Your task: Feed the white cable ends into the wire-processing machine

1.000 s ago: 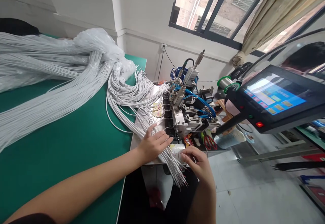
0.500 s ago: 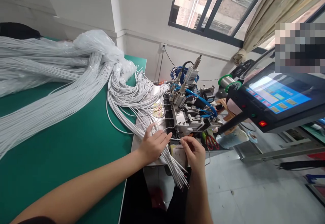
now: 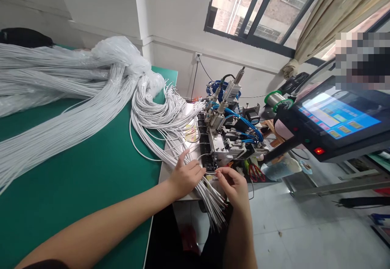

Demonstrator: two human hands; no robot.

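One thin white plastic-coated wire (image 3: 211, 174) spans the gap between the hands, just below the near end of a long black slotted strip (image 3: 204, 147) on a grey metal machine with blue air tubes (image 3: 217, 139). The right hand (image 3: 234, 184) pinches the wire's end between thumb and fingertips; the left hand (image 3: 187, 179) lies across a loose bundle of white wires (image 3: 211, 200), thumb raised. Its fingertips hide the rest, so I cannot tell whether it grips that wire or only steadies the bundle. Handling it well probably means a light pinch close to the tip, a straight span without twist, and the bundle pressed flat, clear of the strip.

Under the wires sits a pale flat board (image 3: 164, 175), beside a smooth green tabletop (image 3: 100, 167) carrying more wires and a crumpled clear plastic bag (image 3: 118, 51). To the right, a black-framed touchscreen (image 3: 339, 112) glows blue above the grey tiled floor (image 3: 268, 232), and a beige cloth curtain (image 3: 319, 21) hangs by a dark-framed window (image 3: 231, 36).
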